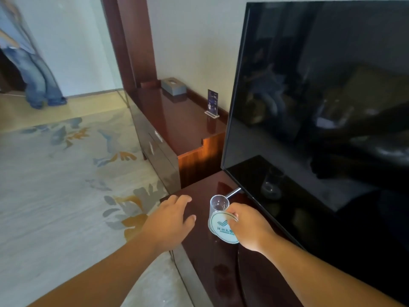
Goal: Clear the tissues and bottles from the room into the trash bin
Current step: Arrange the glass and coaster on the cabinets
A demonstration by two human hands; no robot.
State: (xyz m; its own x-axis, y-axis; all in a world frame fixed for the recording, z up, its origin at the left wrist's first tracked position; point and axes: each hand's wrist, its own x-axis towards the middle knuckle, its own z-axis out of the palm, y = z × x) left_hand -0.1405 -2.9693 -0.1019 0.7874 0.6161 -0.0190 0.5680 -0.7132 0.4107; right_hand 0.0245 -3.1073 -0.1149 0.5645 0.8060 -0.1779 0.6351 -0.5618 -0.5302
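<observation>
R hand [250,227] reaches in from lower right w/ forearm stretched forward, wrist bent slightly down, fingers curled; thumb and fingertips pinch the upper rim of a round coaster [221,230]. The coaster is white w/ a thin green ring, a green wave logo and lettering, and is tilted up off the surface, face toward the camera. Touching or just behind its top edge stands a clear, straight-sided glass [219,203], upright, mouth open. L hand [172,216] comes in from lower left, palm down, fingers straight and spread, thumb out to the side, holding nothing; it sits over the left edge of the cabinet top [205,269], contact unclear. That top is dark red-brown wood, highly polished, w/ reflections. Just right of the glass, a slim metal foot [233,192] props a big flat TV [321,96], screen black and glossy, mirroring the room. Beyond, a higher section of the same wood runs along the wall; near its back edge stands a small dark sign card [212,103] in a clear base, and at its far end a grey rectangular tissue box [173,85] lies against the wall. Left: pale carpet [66,173] w/ blue, grey and orange leaf pattern; far corner, a blurred person [37,74] in jeans.
</observation>
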